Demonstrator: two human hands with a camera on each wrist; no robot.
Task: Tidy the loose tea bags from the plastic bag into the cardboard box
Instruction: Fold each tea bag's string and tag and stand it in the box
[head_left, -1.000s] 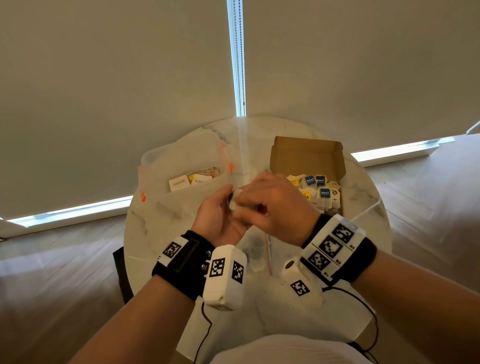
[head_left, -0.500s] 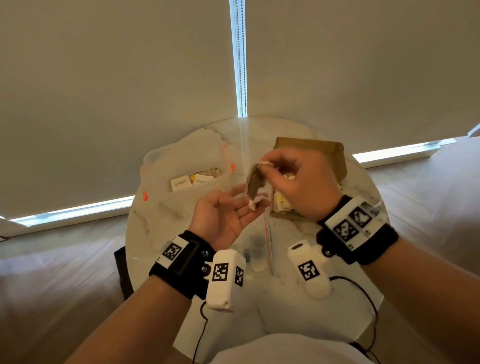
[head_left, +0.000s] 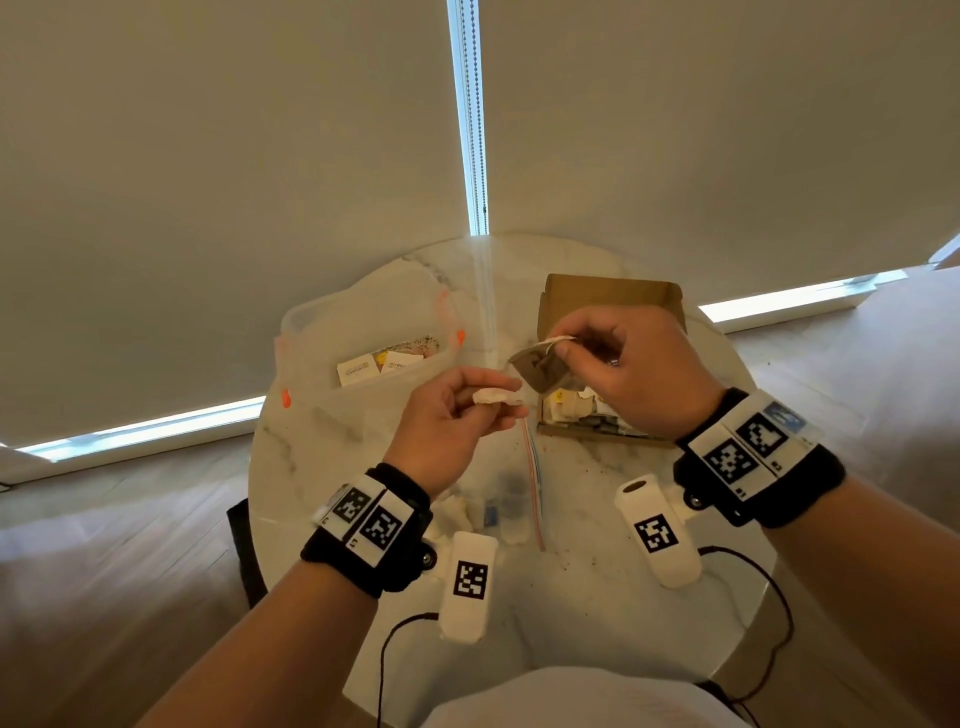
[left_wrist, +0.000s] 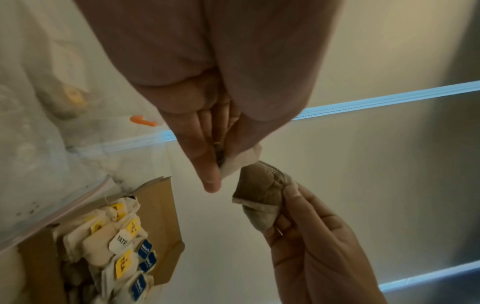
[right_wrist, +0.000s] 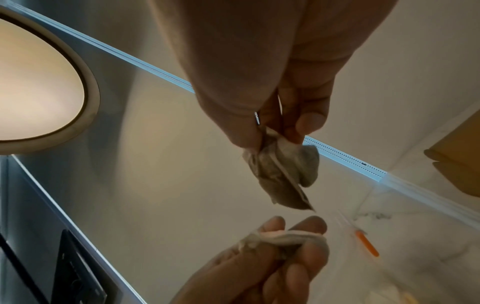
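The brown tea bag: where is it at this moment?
In the head view the brown tea bag hangs pinched in the right hand, above the near-left corner of the cardboard box, just right of the left hand.

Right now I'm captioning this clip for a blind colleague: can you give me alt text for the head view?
Two hands are raised over a round marble table: the right hand pinches a brown tea bag, the left hand holds a pale one. Behind them sit an open cardboard box and a clear plastic bag.
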